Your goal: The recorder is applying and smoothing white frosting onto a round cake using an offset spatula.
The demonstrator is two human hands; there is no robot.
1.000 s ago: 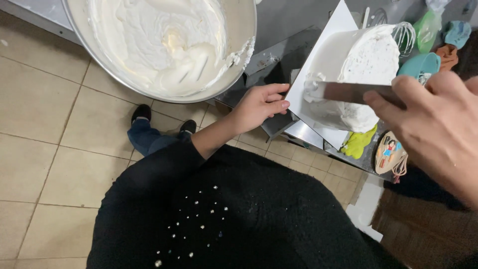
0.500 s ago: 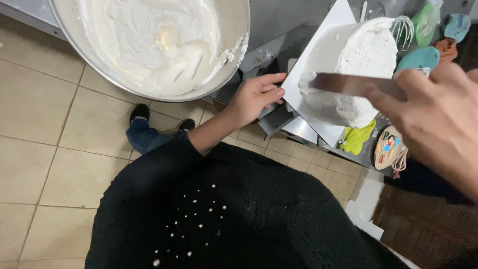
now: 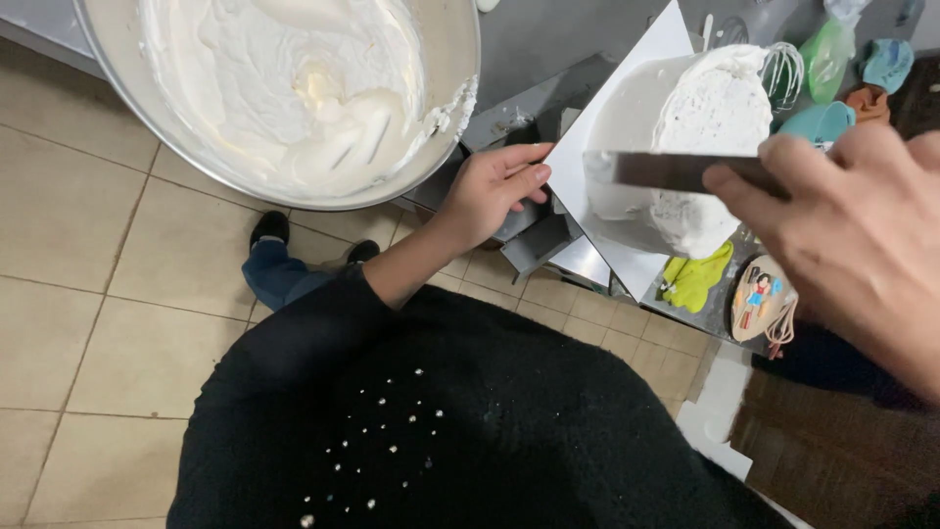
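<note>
A tall cake (image 3: 705,127) coated in white cream stands on a white square board (image 3: 627,98). My right hand (image 3: 852,235) grips a flat metal scraper (image 3: 676,171), its blade pressed against the cake's cream side. My left hand (image 3: 494,191) rests its fingers on the grey turntable base (image 3: 534,230) under the board's near corner. A large steel bowl (image 3: 294,98) of whipped white cream sits to the left of the cake.
A whisk (image 3: 783,69), green and teal piping bags (image 3: 832,59) and a yellow-green cloth (image 3: 695,274) lie on the grey counter. A small round plaque with a painted figure (image 3: 759,299) is near the counter edge. Beige floor tiles (image 3: 88,294) lie below.
The view has shifted slightly. My right hand and scraper stay against the cake's side, and my left hand has slid a little along the turntable base beneath the board.
</note>
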